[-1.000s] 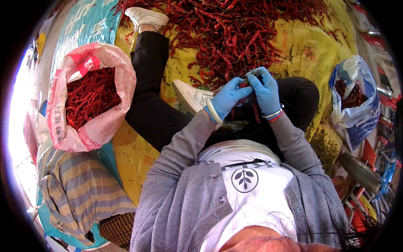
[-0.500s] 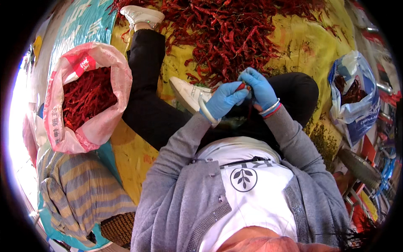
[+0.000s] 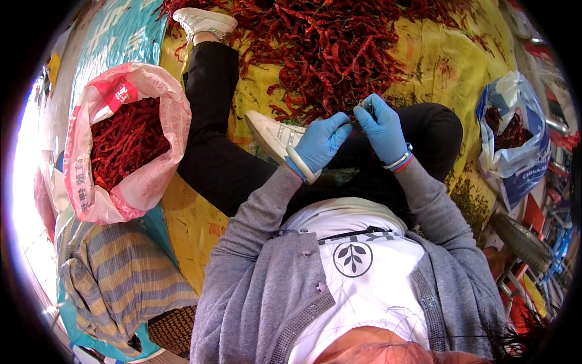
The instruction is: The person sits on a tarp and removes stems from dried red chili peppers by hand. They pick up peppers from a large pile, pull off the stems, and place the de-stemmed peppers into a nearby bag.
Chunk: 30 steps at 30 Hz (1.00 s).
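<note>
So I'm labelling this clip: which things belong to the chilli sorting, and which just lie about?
In use: left hand, right hand, chilli pile, pink bag, blue bag, yellow sheet.
Lying about: striped cloth.

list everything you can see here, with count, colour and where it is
dried chillies: a large heap, red, spread on the sheet ahead of the hands
sheet: one, yellow, under the heap and the legs
pink sack: one, pink and white, open and full of red chillies, far left
blue bag: one, blue and white, holding dark red chillies, far right
striped cloth: one, grey and yellow, lower left
shoes: two, white, one by the left hand, one at the top
left hand: one, blue glove, pale bangle at the wrist, centre
right hand: one, blue glove, fingertips pinching a small piece too small to identify, bands at the wrist
</note>
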Each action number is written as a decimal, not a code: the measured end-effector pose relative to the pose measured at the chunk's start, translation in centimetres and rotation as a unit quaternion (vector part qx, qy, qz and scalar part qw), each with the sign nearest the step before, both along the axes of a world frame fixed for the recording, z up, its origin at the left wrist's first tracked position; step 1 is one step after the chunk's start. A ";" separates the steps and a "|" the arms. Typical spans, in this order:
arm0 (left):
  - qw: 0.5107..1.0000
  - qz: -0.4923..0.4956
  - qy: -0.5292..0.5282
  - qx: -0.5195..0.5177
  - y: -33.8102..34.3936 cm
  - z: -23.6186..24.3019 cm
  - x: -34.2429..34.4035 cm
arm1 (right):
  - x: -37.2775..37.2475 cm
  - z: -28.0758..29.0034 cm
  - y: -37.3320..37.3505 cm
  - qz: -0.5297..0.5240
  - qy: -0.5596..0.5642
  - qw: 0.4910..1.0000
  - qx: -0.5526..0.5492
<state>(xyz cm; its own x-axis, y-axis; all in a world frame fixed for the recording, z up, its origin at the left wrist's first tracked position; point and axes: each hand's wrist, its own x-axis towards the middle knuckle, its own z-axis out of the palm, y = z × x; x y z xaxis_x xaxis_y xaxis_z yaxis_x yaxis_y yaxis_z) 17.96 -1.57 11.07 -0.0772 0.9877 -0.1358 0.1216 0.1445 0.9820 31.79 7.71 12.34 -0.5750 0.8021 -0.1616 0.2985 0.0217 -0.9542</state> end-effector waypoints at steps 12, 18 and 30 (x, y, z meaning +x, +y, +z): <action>0.959 -0.122 -0.255 -0.001 -0.8 4.8 -0.2 | -1.4 -1.7 -1.1 -0.100 0.160 0.837 -0.514; 0.962 0.246 0.076 0.088 -7.5 14.0 -9.3 | 0.6 -3.3 0.4 -0.049 0.188 0.858 -0.475; 0.885 0.300 0.330 0.137 -8.5 13.5 -13.9 | -3.8 2.9 -1.0 -0.056 0.273 0.885 -0.373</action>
<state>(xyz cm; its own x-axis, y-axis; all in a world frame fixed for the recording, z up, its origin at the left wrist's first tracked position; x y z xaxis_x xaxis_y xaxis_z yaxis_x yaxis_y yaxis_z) 4.10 -10.12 24.55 -0.5714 0.7310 0.3729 0.6632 0.1438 0.7345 27.96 6.67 15.23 -0.6546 0.6462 -0.3923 -0.2504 -0.6750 -0.6940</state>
